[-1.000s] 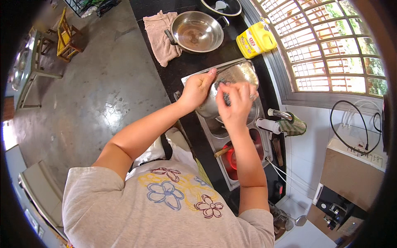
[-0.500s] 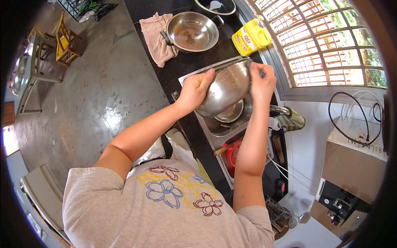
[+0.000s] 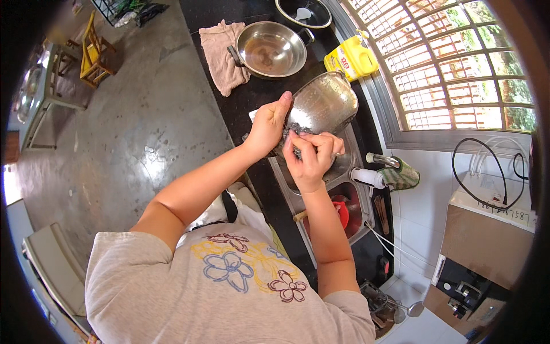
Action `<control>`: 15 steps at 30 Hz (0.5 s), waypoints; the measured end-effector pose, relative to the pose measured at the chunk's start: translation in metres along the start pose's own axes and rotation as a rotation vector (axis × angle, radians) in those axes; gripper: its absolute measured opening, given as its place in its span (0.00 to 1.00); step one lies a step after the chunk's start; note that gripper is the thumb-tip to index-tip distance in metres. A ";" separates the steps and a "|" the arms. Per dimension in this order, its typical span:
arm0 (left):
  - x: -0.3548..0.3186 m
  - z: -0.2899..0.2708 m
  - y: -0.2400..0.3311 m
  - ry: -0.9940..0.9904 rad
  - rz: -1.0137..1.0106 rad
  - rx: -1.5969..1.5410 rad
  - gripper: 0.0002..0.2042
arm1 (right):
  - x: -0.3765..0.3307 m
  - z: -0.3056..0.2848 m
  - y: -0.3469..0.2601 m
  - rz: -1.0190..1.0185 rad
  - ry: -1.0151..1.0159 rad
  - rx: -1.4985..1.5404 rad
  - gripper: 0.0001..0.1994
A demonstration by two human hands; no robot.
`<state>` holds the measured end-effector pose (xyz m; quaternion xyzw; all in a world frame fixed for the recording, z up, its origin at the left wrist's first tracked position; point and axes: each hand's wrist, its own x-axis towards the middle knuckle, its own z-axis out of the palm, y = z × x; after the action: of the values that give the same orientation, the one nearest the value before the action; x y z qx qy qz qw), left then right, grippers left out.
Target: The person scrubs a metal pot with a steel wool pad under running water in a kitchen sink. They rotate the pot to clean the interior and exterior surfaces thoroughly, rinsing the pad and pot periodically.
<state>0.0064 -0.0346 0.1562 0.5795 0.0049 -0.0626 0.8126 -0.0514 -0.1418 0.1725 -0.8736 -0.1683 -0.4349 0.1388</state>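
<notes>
My left hand (image 3: 270,126) grips a shiny metal pot (image 3: 327,102) by its left side, thumb on the outside. The pot is tilted over the sink (image 3: 284,174), its outer surface turned up and wet-looking. With bent fingers, my right hand (image 3: 312,157) pinches a dark grey steel wool scrubber (image 3: 297,129) against the pot's near side, close to the left hand. The pot and my hands cover much of the first sink basin.
Beyond the sink stand a steel pan (image 3: 272,49), a pinkish cloth (image 3: 220,69), a yellow jug (image 3: 350,60) and a black bowl (image 3: 303,11) with a white spoon. A faucet (image 3: 384,160) rises at right. The second basin holds a red container (image 3: 342,213).
My right hand has brought the scrubber from the pot's far right edge to its near left side. The pot has turned and shifted slightly to the right.
</notes>
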 end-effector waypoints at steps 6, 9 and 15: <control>-0.010 -0.017 -0.013 -0.068 0.023 0.136 0.25 | 0.058 0.006 0.074 0.756 -0.003 0.345 0.07; 0.000 -0.028 -0.022 -0.062 -0.071 0.112 0.21 | 0.037 0.004 0.018 0.243 -0.070 0.113 0.07; -0.015 -0.036 -0.003 -0.170 -0.063 0.131 0.12 | 0.036 0.008 0.100 1.025 -0.063 0.469 0.06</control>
<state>-0.0068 -0.0001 0.1428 0.6234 -0.0499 -0.1374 0.7681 0.0159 -0.2234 0.1871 -0.8019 0.1814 -0.2366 0.5177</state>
